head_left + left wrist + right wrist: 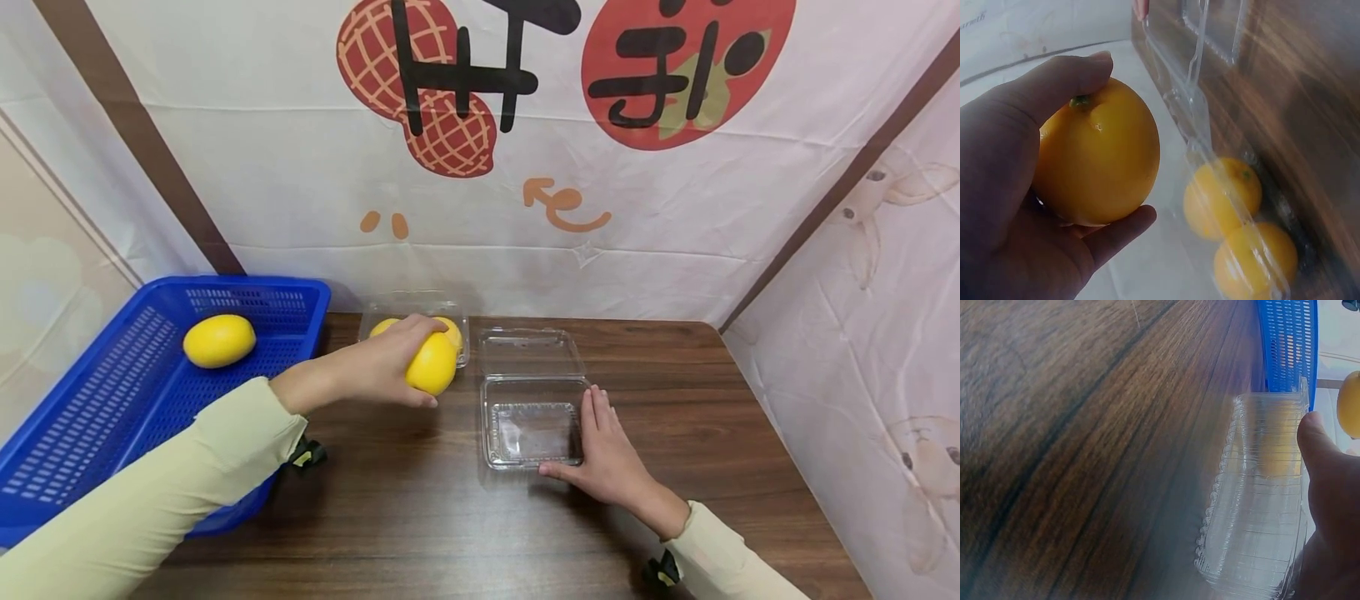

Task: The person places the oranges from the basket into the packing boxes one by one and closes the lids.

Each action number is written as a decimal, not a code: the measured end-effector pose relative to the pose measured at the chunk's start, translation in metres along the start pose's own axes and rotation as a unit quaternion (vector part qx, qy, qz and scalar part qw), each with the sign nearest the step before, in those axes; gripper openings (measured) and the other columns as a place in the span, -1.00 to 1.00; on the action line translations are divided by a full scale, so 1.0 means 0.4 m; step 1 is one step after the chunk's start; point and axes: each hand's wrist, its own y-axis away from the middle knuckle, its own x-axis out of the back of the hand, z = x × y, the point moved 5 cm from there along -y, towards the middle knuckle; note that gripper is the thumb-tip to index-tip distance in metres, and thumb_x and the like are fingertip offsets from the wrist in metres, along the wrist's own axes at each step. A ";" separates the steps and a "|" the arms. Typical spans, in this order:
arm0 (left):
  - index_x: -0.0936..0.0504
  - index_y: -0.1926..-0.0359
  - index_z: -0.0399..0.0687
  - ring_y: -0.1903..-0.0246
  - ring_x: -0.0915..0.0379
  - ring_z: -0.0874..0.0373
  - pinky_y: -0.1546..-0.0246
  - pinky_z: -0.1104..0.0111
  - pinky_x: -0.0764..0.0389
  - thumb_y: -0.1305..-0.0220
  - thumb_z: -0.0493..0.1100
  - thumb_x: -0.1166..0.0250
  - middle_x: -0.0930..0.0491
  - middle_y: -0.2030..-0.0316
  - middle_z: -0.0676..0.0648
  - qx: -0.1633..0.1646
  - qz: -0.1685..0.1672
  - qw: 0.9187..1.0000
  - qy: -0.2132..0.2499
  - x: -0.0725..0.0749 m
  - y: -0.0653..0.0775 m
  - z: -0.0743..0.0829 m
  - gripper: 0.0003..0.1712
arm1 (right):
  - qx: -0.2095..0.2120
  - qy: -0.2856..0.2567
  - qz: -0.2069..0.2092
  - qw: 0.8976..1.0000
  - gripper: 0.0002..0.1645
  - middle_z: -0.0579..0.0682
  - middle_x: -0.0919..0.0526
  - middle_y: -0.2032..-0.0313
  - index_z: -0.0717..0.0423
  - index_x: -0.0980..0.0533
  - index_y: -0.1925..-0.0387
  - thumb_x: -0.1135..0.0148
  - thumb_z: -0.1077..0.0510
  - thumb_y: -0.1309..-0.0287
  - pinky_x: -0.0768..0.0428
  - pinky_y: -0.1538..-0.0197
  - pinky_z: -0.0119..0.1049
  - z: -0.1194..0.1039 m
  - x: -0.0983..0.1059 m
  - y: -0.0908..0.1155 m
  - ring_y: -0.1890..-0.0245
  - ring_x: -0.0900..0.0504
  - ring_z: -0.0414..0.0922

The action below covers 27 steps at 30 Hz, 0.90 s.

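Note:
My left hand [382,362] holds a yellow orange [431,364] with its thumb and fingers curled round it. In the left wrist view this orange [1107,156] shows a green stem end near the thumb. Behind that hand stands a clear plastic clamshell box [463,354] with two oranges [1222,197] in it. My right hand [609,454] lies against the right side of a second clear clamshell box [536,425], fingers straight along its wall and thumb at the front corner. That box is empty, with its lid [531,352] folded back.
A blue perforated basket [300,321] sits at the left, one more orange [219,341] inside it. Under the boxes is a brown wooden table [675,400]. Printed cloth walls [637,258] close off the back and the sides.

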 end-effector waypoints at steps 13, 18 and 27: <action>-0.28 -0.37 -0.29 -0.18 -0.37 -0.15 -0.13 -0.03 -0.53 0.07 -0.06 -0.64 -0.37 -0.26 -0.31 -0.017 -0.016 1.000 0.019 -0.047 -0.029 0.041 0.05 | 0.001 -0.004 0.002 1.000 0.58 0.54 0.13 -0.50 0.59 0.10 -0.48 -0.45 -0.46 0.05 -0.04 -0.49 0.20 -0.001 0.000 0.002 -0.53 0.12 0.36; -0.26 -0.39 -0.27 -0.19 -0.38 -0.14 -0.14 -0.01 -0.53 0.06 -0.03 -0.64 -0.38 -0.25 -0.30 -0.015 -0.022 1.000 0.007 -0.068 -0.042 0.050 0.08 | 0.001 -0.004 0.005 1.000 0.58 0.55 0.12 -0.50 0.60 0.09 -0.48 -0.46 -0.46 0.06 -0.05 -0.48 0.21 0.000 0.003 0.003 -0.52 0.10 0.37; -0.25 -0.42 -0.26 -0.20 -0.38 -0.08 -0.17 0.02 -0.52 0.06 0.01 -0.65 -0.38 -0.29 -0.22 -0.005 -0.031 1.000 0.000 -0.082 -0.057 0.073 0.12 | 0.003 -0.006 0.009 1.000 0.58 0.56 0.12 -0.49 0.60 0.09 -0.48 -0.47 -0.45 0.07 -0.05 -0.48 0.22 -0.001 0.006 0.005 -0.52 0.09 0.38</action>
